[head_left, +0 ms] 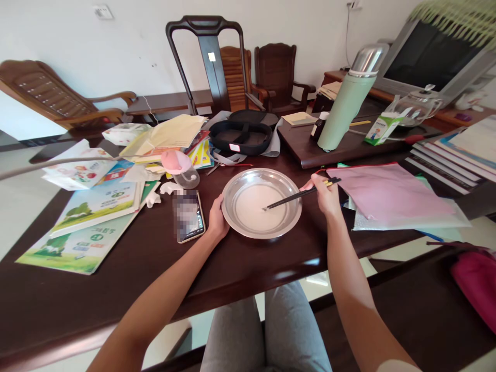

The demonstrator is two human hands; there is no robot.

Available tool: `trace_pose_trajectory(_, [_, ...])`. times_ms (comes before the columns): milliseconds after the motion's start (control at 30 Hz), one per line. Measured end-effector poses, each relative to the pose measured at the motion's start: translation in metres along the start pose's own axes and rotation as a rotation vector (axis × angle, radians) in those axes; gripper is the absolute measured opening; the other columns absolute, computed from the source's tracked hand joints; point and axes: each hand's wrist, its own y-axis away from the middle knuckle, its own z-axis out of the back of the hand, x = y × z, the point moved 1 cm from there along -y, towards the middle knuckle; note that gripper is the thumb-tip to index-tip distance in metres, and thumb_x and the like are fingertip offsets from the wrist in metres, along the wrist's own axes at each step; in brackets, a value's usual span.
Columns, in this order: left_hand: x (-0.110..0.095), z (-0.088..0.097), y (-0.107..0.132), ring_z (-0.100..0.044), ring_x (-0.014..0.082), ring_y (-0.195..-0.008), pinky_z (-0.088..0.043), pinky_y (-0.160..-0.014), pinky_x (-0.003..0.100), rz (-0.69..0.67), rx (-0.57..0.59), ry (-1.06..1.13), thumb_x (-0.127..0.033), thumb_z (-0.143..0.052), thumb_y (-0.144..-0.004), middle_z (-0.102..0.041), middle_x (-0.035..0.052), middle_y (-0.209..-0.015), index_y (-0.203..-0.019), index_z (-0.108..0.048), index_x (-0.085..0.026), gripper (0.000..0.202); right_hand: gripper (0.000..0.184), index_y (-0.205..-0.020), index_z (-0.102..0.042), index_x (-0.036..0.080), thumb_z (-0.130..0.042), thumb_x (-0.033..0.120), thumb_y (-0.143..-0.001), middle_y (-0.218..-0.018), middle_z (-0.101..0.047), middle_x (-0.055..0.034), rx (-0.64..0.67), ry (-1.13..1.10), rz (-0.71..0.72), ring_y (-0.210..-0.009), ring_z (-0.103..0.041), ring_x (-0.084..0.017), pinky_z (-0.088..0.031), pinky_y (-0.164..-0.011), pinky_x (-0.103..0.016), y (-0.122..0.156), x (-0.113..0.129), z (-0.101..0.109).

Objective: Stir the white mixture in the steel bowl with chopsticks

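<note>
A shallow round stainless-steel dish [248,230] stands on the dark wooden table, with whitish liquid [251,209] covering its bottom. My left hand [218,218] grips the dish's left rim, thumb towards the top edge and the fingers partly hidden. On the other side, my right hand [325,195] is closed around a pair of black chopsticks [289,199] with gold-coloured ends. They slant down to the left, and their tips reach into the liquid near the middle of the dish. Just left of my left hand lies a phone [189,217], its screen partly blurred.
Books [89,232], papers and a pink-and-clear device [180,168] lie left. Behind the dish is a black divided case [240,137]. A green thermos [349,103] stands on a raised board [300,144] at back right. A pink folder [395,188] lies right.
</note>
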Motion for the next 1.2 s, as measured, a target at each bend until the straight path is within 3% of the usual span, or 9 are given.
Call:
trace_pose_trajectory(133, [0.0,0.0003,-0.0003,-0.076,0.0264,-0.093,-0.059,-0.091,0.035,-0.002,-0.001,0.009,-0.049,-0.09,-0.072,-0.076,-0.0002,-0.076,-0.077,-0.073,-0.023,0.032,0.061,-0.062,-0.068,0.029,-0.076,0.085,-0.084,-0.067,-0.078,-0.0028,0.139,0.0,-0.007,-0.073,-0.079,-0.027,-0.066,-0.085,-0.044,0.0027,0.0031,-0.0063])
trace_pose_trajectory(300, [-0.0004,-0.001,0.0003,-0.077,0.0281,-0.095,-0.06,-0.092,0.036,-0.001,0.01,0.015,-0.049,-0.09,-0.071,-0.076,0.0001,-0.077,-0.076,-0.072,-0.023,0.032,0.062,-0.058,-0.064,0.029,-0.074,0.081,-0.088,-0.062,-0.076,-0.002,-0.039,-0.004,0.001,-0.071,-0.079,-0.026,-0.066,-0.086,-0.045,-0.0011,0.0008,-0.0002])
trace_pose_trajectory(367, [-0.0004,-0.001,0.0004,-0.077,0.0287,-0.097,-0.06,-0.092,0.037,0.005,0.013,0.013,-0.049,-0.089,-0.071,-0.077,0.0005,-0.078,-0.076,-0.072,-0.023,0.031,0.063,-0.055,-0.061,0.029,-0.074,0.081,-0.088,-0.059,-0.073,-0.0021,-0.051,-0.013,-0.01,-0.069,-0.078,-0.026,-0.066,-0.086,-0.045,-0.0013,0.0003,0.0007])
trace_pose_trajectory(533, [0.0,0.0003,-0.0002,-0.076,0.0268,-0.095,-0.059,-0.091,0.035,0.006,0.0,0.003,-0.049,-0.089,-0.07,-0.077,0.0005,-0.079,-0.079,-0.074,-0.022,0.032,0.061,-0.061,-0.067,0.029,-0.077,0.084,-0.083,-0.065,-0.077,-0.0026,0.121,-0.007,-0.021,-0.071,-0.079,-0.027,-0.067,-0.085,-0.045,0.0018,0.0042,-0.0058])
trace_pose_trajectory(767, [-0.0007,-0.0015,0.0006,-0.078,0.031,-0.103,-0.061,-0.095,0.039,-0.01,0.014,-0.007,-0.052,-0.09,-0.07,-0.079,0.0013,-0.083,-0.077,-0.069,-0.024,0.036,0.062,-0.056,-0.06,0.029,-0.072,0.081,-0.089,-0.057,-0.071,-0.0018,-0.084,-0.002,-0.003,-0.069,-0.078,-0.027,-0.066,-0.087,-0.046,-0.0028,-0.0037,0.0013])
trace_pose_trajectory(967, [-0.0007,-0.0015,0.0006,-0.079,0.0307,-0.1,-0.062,-0.094,0.039,-0.01,0.005,-0.003,-0.051,-0.09,-0.071,-0.077,0.0004,-0.078,-0.077,-0.07,-0.024,0.034,0.06,-0.062,-0.068,0.029,-0.075,0.084,-0.085,-0.067,-0.078,-0.0032,0.124,0.0,-0.002,-0.074,-0.079,-0.027,-0.066,-0.085,-0.045,0.0014,0.0022,-0.0056])
trace_pose_trajectory(1133, [-0.0011,-0.0017,0.001,-0.078,0.029,-0.097,-0.062,-0.092,0.037,-0.007,-0.001,0.001,-0.049,-0.089,-0.072,-0.078,0.0006,-0.079,-0.077,-0.073,-0.023,0.031,0.063,-0.056,-0.062,0.029,-0.073,0.082,-0.088,-0.06,-0.073,-0.0027,-0.077,0.0,-0.001,-0.07,-0.078,-0.027,-0.067,-0.085,-0.046,-0.0019,0.0003,0.0])
trace_pose_trajectory(1200, [-0.0013,-0.0016,0.001,-0.078,0.0295,-0.098,-0.062,-0.092,0.037,-0.005,-0.008,0.003,-0.048,-0.089,-0.072,-0.078,0.0009,-0.08,-0.078,-0.073,-0.023,0.03,0.063,-0.054,-0.061,0.029,-0.075,0.082,-0.087,-0.057,-0.071,-0.0024,-0.071,-0.021,-0.011,-0.068,-0.077,-0.027,-0.066,-0.084,-0.047,-0.0017,-0.0007,0.0001])
